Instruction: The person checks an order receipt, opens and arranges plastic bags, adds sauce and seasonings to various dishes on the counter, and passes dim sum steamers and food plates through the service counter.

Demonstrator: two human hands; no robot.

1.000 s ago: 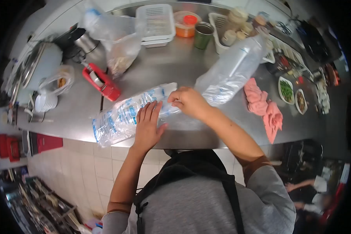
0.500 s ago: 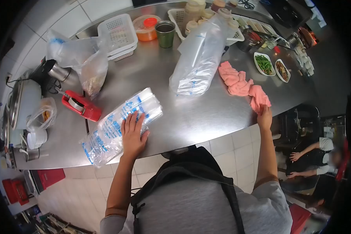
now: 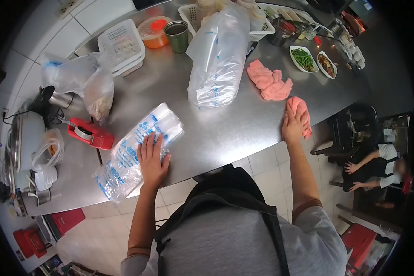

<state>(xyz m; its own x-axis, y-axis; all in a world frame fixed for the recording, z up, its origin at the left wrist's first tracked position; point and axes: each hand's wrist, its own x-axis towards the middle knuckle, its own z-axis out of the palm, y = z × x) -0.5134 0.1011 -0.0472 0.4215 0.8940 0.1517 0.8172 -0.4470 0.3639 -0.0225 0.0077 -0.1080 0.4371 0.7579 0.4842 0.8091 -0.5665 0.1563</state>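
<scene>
My left hand (image 3: 152,162) lies flat with spread fingers on a clear plastic pack with blue print (image 3: 128,155), near the front edge of the steel counter (image 3: 207,133). At the right, my right hand (image 3: 294,125) rests on a small pink cloth (image 3: 301,106), its fingers stretched out over it. A second crumpled pink cloth (image 3: 267,82) lies just behind that one. Between and beyond my hands is a large filled clear plastic bag (image 3: 218,64).
A red tape dispenser (image 3: 90,134), a tied plastic bag (image 3: 99,94), white baskets (image 3: 121,45), an orange-filled tub (image 3: 154,33) and a green cup (image 3: 177,37) stand left and back. Green beans (image 3: 303,60) and another dish (image 3: 326,65) are at the right. A person (image 3: 375,168) sits beyond.
My right hand has left the printed pack and moved right onto the pink cloth, which now lies apart from the other one. The view has shifted; my left hand stays on the pack.
</scene>
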